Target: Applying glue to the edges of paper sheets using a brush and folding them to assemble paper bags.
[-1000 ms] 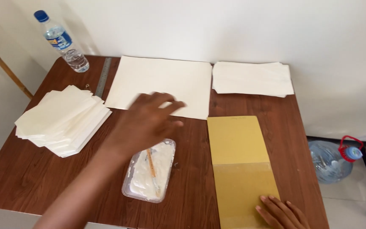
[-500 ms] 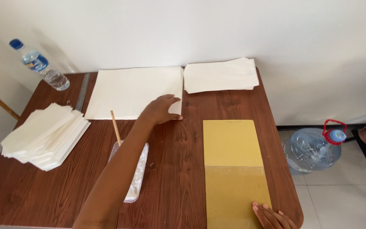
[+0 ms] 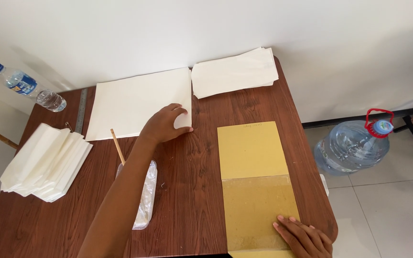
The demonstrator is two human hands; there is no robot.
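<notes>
Since the earlier frames your left hand has travelled from above the clear plastic container to the near right corner of the large white sheet, where its fingers now curl over and grip the sheet's edge. The sheet lies flat at the back of the brown wooden surface. Your right hand rests flat, fingers spread, on the near end of the yellow board. A wooden stick protrudes from the container. Folded white sheets are stacked left; a further white stack lies behind.
</notes>
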